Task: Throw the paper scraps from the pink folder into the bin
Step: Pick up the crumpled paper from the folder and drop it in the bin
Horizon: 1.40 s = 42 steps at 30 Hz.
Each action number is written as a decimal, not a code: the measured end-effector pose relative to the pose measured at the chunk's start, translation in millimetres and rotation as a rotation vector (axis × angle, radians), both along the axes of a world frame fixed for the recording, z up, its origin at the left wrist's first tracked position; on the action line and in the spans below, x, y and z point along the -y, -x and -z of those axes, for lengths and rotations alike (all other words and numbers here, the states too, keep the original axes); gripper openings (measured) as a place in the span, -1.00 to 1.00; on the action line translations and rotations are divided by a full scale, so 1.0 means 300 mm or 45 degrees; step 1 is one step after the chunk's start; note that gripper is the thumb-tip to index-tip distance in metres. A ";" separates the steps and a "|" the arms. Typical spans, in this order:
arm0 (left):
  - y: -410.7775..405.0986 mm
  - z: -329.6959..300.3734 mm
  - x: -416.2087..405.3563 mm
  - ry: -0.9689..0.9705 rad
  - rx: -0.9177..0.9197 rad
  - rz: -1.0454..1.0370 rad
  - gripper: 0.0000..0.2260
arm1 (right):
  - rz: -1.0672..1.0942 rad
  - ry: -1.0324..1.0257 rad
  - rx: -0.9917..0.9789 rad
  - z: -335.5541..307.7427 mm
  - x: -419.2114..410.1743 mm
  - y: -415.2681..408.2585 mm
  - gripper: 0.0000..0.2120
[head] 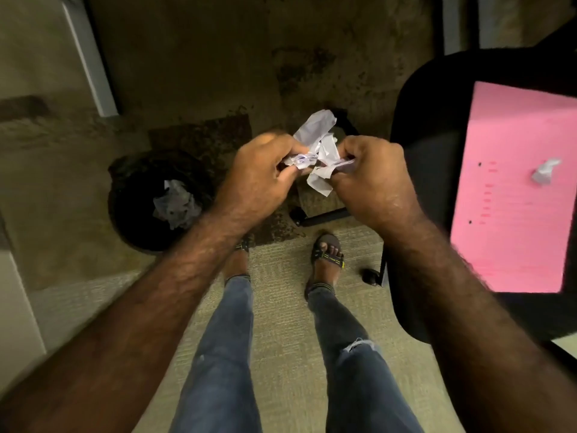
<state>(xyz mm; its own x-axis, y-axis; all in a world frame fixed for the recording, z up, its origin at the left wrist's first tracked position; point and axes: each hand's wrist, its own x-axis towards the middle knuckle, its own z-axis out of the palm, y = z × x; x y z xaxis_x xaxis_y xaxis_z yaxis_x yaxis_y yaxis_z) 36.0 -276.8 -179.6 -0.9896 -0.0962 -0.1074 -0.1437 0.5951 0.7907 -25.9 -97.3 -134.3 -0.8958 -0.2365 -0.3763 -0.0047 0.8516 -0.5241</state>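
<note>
We grip a crumpled white wad of paper scraps (318, 151). Right of our grip the pink folder (512, 220) lies flat, one small scrap (544, 170) on it; lower left, the black bin (131, 195) holds crumpled paper.

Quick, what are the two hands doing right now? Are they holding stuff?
Left hand: closed, gripping the crumpled paper scraps.
Right hand: closed, gripping the same bunch of scraps from the other side.
</note>
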 end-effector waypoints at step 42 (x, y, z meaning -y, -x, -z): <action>-0.671 0.287 0.725 0.170 0.366 -0.586 -0.58 | -0.904 0.085 0.244 0.185 0.852 -0.319 -0.56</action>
